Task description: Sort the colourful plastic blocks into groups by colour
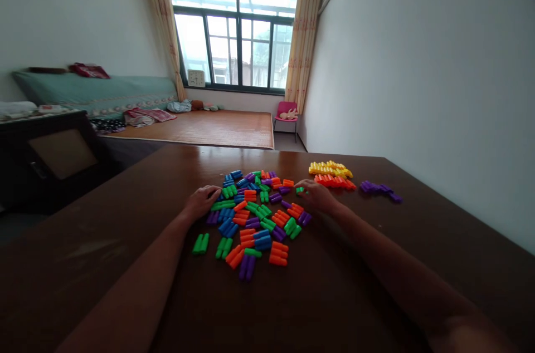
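Many small plastic pieces in green, blue, orange and purple lie in a loose pile on the brown table [334,297]. At the pile's left edge is my left hand [202,200], its fingertips beside a green piece [229,191] and blue ones; what it holds, if anything, is hidden. My right hand [314,194], at the pile's right edge, has its fingers closed around a small green piece [300,190]. Beyond that hand lie a yellow group [330,168] and an orange-red row [334,182], with a purple row [380,190] farther right.
Behind the table stands a low bed [209,127] with cloths on it. A dark cabinet [62,152] is at the left, and a pink chair [286,110] stands below the window near the right wall.
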Tool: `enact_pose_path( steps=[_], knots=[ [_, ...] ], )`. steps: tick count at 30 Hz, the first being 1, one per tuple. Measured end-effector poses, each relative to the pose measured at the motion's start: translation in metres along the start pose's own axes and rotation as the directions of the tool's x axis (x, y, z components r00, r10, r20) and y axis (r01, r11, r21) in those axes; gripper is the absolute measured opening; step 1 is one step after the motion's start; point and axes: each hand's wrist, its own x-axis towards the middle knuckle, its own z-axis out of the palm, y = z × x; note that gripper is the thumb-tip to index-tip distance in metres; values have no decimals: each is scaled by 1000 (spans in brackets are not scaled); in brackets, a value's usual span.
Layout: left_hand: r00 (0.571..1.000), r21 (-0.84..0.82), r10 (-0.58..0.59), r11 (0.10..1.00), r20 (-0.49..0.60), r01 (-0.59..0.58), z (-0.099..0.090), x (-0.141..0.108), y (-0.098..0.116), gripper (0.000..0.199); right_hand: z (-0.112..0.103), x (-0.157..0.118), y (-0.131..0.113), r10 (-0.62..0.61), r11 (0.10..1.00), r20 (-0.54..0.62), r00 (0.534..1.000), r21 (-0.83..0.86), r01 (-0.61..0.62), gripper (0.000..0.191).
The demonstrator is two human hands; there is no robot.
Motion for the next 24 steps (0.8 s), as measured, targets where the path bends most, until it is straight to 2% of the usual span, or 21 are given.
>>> enact_pose_path(
  steps=[2, 4, 6, 9, 13, 16, 19, 22, 24],
  knots=[
    [1000, -13, -6, 1000, 0, 6, 0, 0, 0, 48, 24, 14, -28, 1, 999, 116, 993, -44, 4, 24],
    [1000, -24, -10, 1000, 1, 10, 0, 0, 0, 47, 38, 26, -42, 115, 984, 131, 985, -154, -94, 26],
    [1000, -28, -11, 1000, 0, 11, 1, 0, 1, 46, 44, 35, -47, 218, 953, 113, 969, -240, -187, 27],
    [1000, -21, -17, 1000, 5, 17, 1, 0, 1, 45, 46, 42, -43, 245, 948, 113, 963, -236, -213, 21],
    [1000, -14, -26, 1000, 13, 26, 1, 2, -1, 45, 33, 38, -20, 232, 973, 119, 965, -46, -228, 14],
    [1000, -23, -5, 1000, 15, 6, 2, 4, -6, 47, 10, 20, 11, 277, 948, 23, 961, 158, -277, 20],
    [1000, -5, -8, 1000, 21, 8, 3, 6, -10, 50, -13, -9, 38, 338, 924, -105, 935, 224, -309, 18],
    [1000, 15, -21, 1000, 23, 20, 2, 7, -9, 50, -20, -32, 45, 383, 911, -180, 906, 235, -338, 14],
    [999, 25, -29, 999, 21, 29, 1, 6, -7, 50, -18, -37, 38, 355, 912, -146, 923, 272, -308, 19]
  ],
)
